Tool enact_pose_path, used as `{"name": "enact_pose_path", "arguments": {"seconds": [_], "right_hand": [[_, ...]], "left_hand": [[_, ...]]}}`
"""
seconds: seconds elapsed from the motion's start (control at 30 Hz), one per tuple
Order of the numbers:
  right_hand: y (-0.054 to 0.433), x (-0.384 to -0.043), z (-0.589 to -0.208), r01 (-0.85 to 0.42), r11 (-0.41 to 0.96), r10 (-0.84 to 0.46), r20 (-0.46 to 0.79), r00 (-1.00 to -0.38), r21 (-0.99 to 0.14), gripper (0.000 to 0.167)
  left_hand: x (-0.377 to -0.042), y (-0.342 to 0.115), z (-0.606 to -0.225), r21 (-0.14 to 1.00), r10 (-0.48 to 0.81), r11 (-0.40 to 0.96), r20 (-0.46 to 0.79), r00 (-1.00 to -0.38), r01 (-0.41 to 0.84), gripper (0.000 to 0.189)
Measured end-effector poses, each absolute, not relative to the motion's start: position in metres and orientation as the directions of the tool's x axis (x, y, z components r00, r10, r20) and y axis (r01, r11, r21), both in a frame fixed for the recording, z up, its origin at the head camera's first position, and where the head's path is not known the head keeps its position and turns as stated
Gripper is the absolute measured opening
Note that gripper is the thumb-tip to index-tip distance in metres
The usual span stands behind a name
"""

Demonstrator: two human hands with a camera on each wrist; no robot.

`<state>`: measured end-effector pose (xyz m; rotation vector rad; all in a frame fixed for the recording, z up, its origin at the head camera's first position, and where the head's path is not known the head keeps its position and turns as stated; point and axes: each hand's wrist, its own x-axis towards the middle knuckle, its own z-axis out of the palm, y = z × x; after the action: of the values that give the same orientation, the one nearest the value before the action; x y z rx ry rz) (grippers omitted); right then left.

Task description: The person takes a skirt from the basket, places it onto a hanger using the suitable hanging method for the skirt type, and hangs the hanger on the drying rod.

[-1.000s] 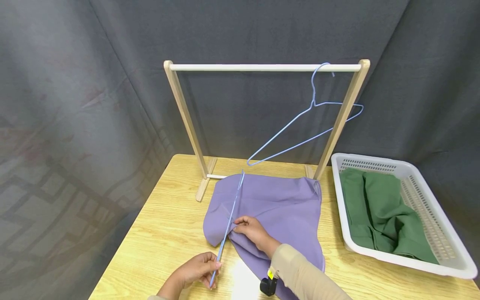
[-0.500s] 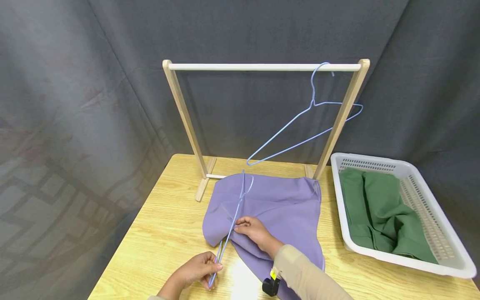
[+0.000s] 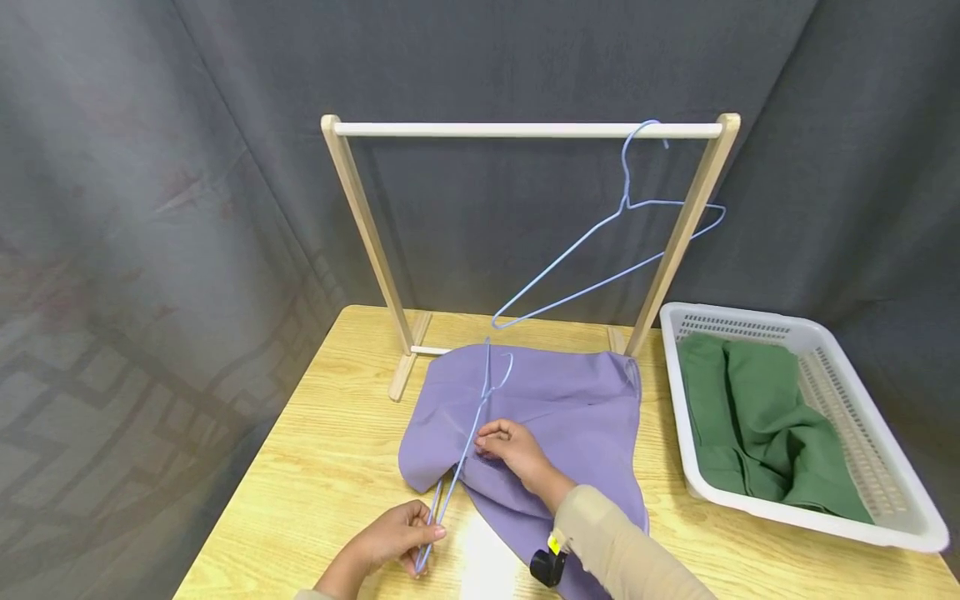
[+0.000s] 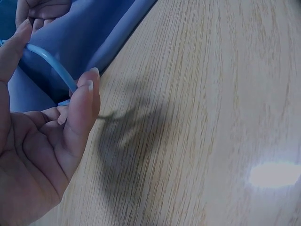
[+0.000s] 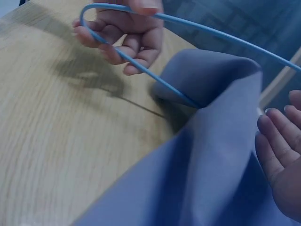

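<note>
My left hand [image 3: 390, 537] pinches one end of a blue wire hanger [image 3: 459, 468], its hook pointing away over the purple cloth [image 3: 570, 400]. In the right wrist view, the hanger's lower wire [image 5: 155, 77] runs into a fold of the cloth [image 5: 225, 122], while the upper wire passes above it. My right hand [image 3: 517, 454] is just right of the hanger, over the cloth. Its fingers [image 5: 282, 136] look loosely extended in the right wrist view, with nothing between them. The left wrist view shows the wire [image 4: 52, 62] between thumb and fingers.
A wooden rack [image 3: 369, 225] stands at the back, a second blue hanger [image 3: 558, 258] hooked on its white rail [image 3: 487, 130]. At right is a white basket [image 3: 885, 417] with green cloth [image 3: 765, 400] inside. Wood tabletop [image 3: 315, 450] shows at left.
The hanger has turned, so its hook and both wires now show instead of edge-on. My right hand has let go of the cloth edge and moved slightly right and away.
</note>
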<state>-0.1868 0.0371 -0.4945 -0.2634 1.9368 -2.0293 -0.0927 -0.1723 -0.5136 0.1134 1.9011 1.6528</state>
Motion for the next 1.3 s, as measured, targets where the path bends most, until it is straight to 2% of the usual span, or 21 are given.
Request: {"name": "enact_pose_path", "arguments": {"seconds": [0.13, 0.27, 0.53, 0.8, 0.9, 1.13, 1.3], "right_hand": [[0.042, -0.191, -0.488, 0.114, -0.066, -0.330, -0.086, -0.940, -0.991, 0.024], [0.045, -0.195, -0.491, 0.064, -0.120, -0.331, -0.020, -0.943, -0.991, 0.028], [0.047, -0.222, -0.542, 0.021, -0.253, -0.383, 0.080, -0.920, -0.967, 0.027], [0.049, -0.214, -0.517, -0.019, -0.296, -0.363, 0.130, -0.923, -0.955, 0.020], [0.050, -0.220, -0.524, -0.049, -0.320, -0.333, 0.161, -0.929, -0.946, 0.020], [0.046, -0.240, -0.553, 0.026, -0.298, -0.213, 0.040, -0.976, -0.954, 0.031], [0.041, -0.245, -0.559, 0.036, -0.290, -0.178, 0.017, -0.984, -0.956, 0.037]], "left_hand": [[-0.092, -0.172, -0.512, 0.924, 0.439, 0.217, -0.379, -0.815, -0.313, 0.024], [-0.092, -0.172, -0.511, 0.926, 0.438, 0.218, -0.375, -0.817, -0.308, 0.024], [-0.093, -0.172, -0.512, 0.919, 0.418, 0.262, -0.383, -0.824, -0.294, 0.028], [-0.092, -0.172, -0.510, 0.911, 0.408, 0.294, -0.392, -0.824, -0.288, 0.029], [-0.092, -0.171, -0.509, 0.909, 0.407, 0.302, -0.395, -0.823, -0.287, 0.030], [-0.091, -0.172, -0.509, 0.912, 0.416, 0.315, -0.383, -0.825, -0.264, 0.031], [-0.091, -0.172, -0.512, 0.913, 0.419, 0.324, -0.374, -0.828, -0.249, 0.032]]}}
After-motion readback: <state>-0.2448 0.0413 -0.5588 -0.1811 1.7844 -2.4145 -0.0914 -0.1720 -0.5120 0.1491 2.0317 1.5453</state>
